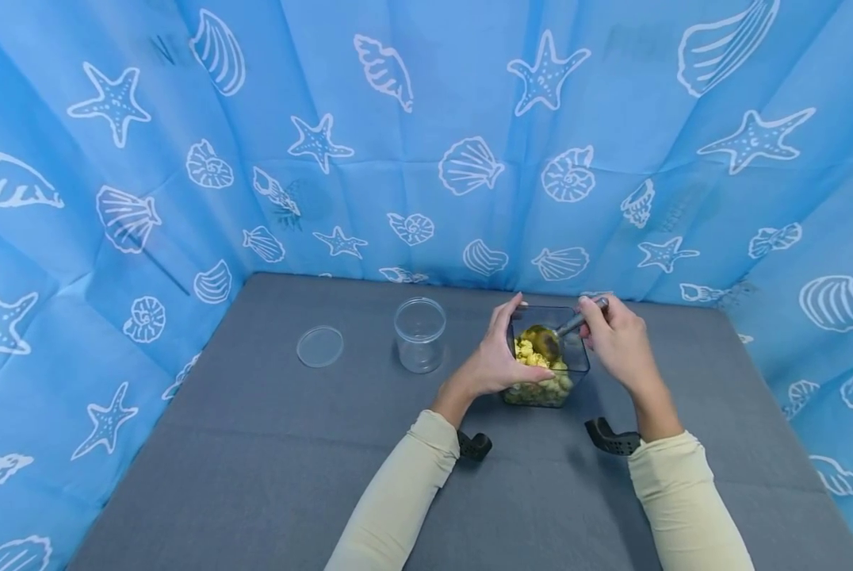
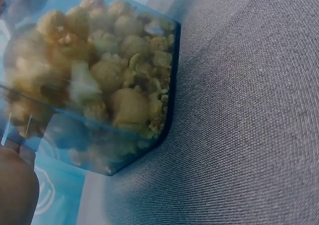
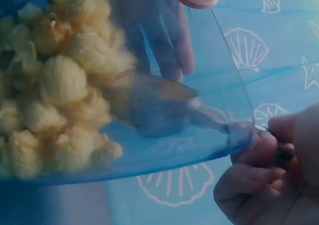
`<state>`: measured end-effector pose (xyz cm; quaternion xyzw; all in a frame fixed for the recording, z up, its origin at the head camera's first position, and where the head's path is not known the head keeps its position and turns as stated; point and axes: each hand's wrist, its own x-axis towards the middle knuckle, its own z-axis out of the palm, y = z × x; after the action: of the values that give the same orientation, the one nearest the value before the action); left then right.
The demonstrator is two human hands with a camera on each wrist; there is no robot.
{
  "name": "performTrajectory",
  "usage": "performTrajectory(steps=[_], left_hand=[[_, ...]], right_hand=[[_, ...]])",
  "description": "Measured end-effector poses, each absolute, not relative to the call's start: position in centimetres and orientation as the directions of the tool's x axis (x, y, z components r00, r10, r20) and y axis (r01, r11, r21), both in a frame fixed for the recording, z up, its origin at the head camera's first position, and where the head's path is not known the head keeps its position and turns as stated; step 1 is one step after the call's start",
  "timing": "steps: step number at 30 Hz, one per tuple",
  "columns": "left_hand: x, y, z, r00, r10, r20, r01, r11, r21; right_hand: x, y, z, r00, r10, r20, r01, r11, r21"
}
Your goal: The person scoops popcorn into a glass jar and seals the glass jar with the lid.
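A clear square plastic container [image 1: 575, 366] of yellowish popcorn [image 1: 548, 388] stands on the grey table. My left hand [image 1: 493, 361] grips its left side, the thumb lying over the near rim and the fingers reaching toward the far side. From the right, my right hand [image 1: 619, 339] pinches the handle of a metal spoon [image 1: 573, 323]. The spoon's bowl is inside the container, against the popcorn. Through the transparent wall, the right wrist view shows the bowl of the spoon [image 3: 164, 105] beside the popcorn [image 3: 62, 80], somewhat blurred.
Left of the container stands a clear round jar [image 1: 421, 337] without a lid on it. Farther left, a clear round lid [image 1: 320, 346] lies flat on the table [image 1: 269, 468]. A blue curtain [image 1: 426, 127] with white shells hangs behind and at both sides. Black brackets [image 1: 474, 446] sit at the wrists.
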<state>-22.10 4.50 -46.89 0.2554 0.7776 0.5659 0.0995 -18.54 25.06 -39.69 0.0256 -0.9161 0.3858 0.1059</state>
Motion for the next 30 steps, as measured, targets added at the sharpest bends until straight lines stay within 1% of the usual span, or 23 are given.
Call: performTrajectory(steps=[3,9,14,19,24,30], left_hand=[[-22.07,4.48,-46.9,-0.851,0.509,0.131,0.281,0.229,0.932],[-22.01,4.62,-46.9,-0.849,0.513,0.129,0.28,0.231,0.932],[-22.04,4.72,-46.94,-0.851,0.508,0.134,0.282,0.226,0.932],[-22.09,4.68,-47.0,-0.854,0.504,0.13,0.274,0.222,0.936],[-22.13,4.7,-47.09,-0.851,0.506,0.14,0.286,0.222,0.932],[-22.21,4.7,-47.24,-0.852,0.498,0.16,0.303,0.22,0.927]], right_hand=[[-18.68,25.29,-39.81,-0.982,0.073,0.175,-0.079,0.679,-0.73],[-18.75,25.75,-40.04,-0.994,0.088,0.06,0.008,0.619,-0.785],[-18.77,25.68,-40.23,-0.986,0.163,0.046,0.058,0.579,-0.813],[-18.76,25.54,-40.22,-0.982,0.188,0.023,0.085,0.547,-0.833],[-18.67,25.15,-40.43,-0.947,0.318,0.049,0.107,0.454,-0.884],[-18.36,24.8,-40.49,-0.942,0.333,0.042,0.108,0.421,-0.901]])
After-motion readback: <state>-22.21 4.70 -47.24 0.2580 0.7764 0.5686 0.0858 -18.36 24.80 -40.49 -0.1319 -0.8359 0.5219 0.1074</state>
